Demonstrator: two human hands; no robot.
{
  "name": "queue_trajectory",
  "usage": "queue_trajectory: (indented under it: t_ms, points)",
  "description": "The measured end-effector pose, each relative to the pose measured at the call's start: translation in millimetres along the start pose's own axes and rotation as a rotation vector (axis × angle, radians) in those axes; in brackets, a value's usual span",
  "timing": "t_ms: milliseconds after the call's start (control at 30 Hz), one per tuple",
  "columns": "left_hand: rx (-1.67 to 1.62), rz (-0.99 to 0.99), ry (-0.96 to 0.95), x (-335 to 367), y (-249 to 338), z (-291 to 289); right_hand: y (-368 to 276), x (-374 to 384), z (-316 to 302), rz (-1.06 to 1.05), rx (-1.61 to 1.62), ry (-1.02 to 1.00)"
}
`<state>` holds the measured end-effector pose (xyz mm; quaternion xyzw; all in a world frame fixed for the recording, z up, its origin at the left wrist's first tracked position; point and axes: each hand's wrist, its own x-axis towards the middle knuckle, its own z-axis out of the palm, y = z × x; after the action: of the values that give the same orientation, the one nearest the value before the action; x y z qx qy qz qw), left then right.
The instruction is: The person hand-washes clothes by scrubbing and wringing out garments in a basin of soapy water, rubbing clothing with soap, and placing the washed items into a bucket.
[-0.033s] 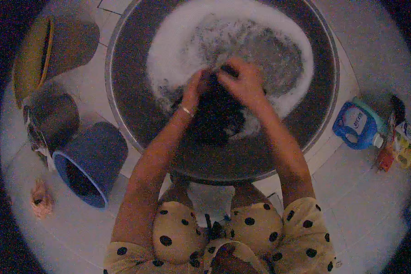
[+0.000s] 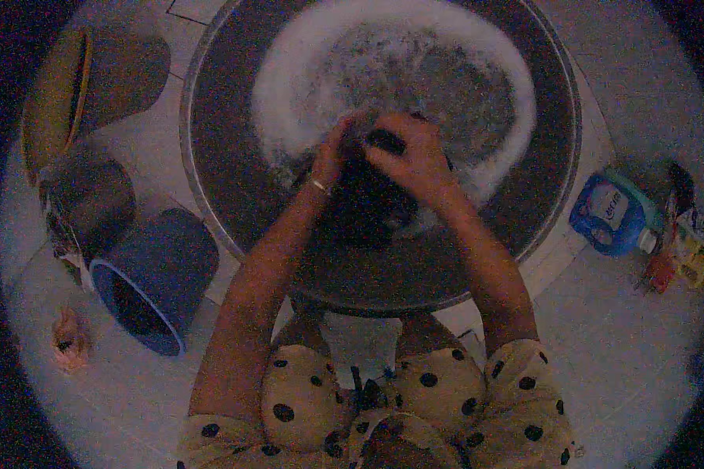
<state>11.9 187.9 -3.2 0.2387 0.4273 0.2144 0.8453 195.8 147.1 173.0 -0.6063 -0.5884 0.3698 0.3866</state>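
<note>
At far left, a brownish-grey rounded bucket (image 2: 129, 74) lies on its side, a yellow rounded piece (image 2: 55, 109) at its mouth. Below it is a dark grey round bucket (image 2: 102, 199), then a blue plastic bucket (image 2: 184, 270), tipped over with its mouth toward the lower left. In the middle, a wide, round, dark metal basin (image 2: 219, 102) holds cloudy water (image 2: 469, 86) ringed by white foam (image 2: 285, 86). The black cloth (image 2: 360, 203) lies in the basin's near half, under both hands. The left hand (image 2: 335, 152) is curled against it; how its fingers close cannot be told. The right hand (image 2: 414, 144) is clamped on the cloth. At right stands or lies a blue plastic jug (image 2: 598, 211) with a handle and white cap, beside red and yellow packets (image 2: 690, 258).

The blue bucket sits near the basin's left rim, pale floor tiles (image 2: 145, 383) showing between them; more tile separates the right rim from the jug. Both forearms cross the near rim.

The blue bucket's inside is dark, and a crumpled pinkish item (image 2: 70, 340) is unclear. The cloth's folds merge into shadow, and the basin's far rim is cut off.
</note>
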Motion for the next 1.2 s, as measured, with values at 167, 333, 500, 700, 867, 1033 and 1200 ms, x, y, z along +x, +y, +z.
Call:
queue_trajectory:
  t_ms: [167,333,500,700,867,1033,1200]
  points:
    - [-0.150,-0.388,-0.613,-34.4,10.9,38.8,-33.2,8.2,-55.5,-0.199,0.322,0.044]
    - [0.387,-0.228,-0.129,-49.2,9.6,76.0,144.6,37.4,-87.8,0.171,-0.028,0.300]
    - [1.656,0.197,0.166,-58.2,-25.4,113.3,170.7,41.9,-27.0,0.456,-0.767,0.250]
    - [2.040,0.262,0.187,-36.5,-53.1,83.3,96.5,-43.6,51.8,0.195,-0.670,-0.019]
    - [2.091,0.204,0.065,-39.8,-45.8,89.3,130.5,-70.3,64.9,0.036,-0.850,0.025]
    - [2.009,0.480,0.128,-49.0,-55.1,88.7,181.9,12.1,35.7,-0.070,-0.957,0.248]
    - [2.013,0.377,-0.142,-81.2,-34.3,87.7,137.2,-3.9,50.4,0.026,-0.969,0.206]
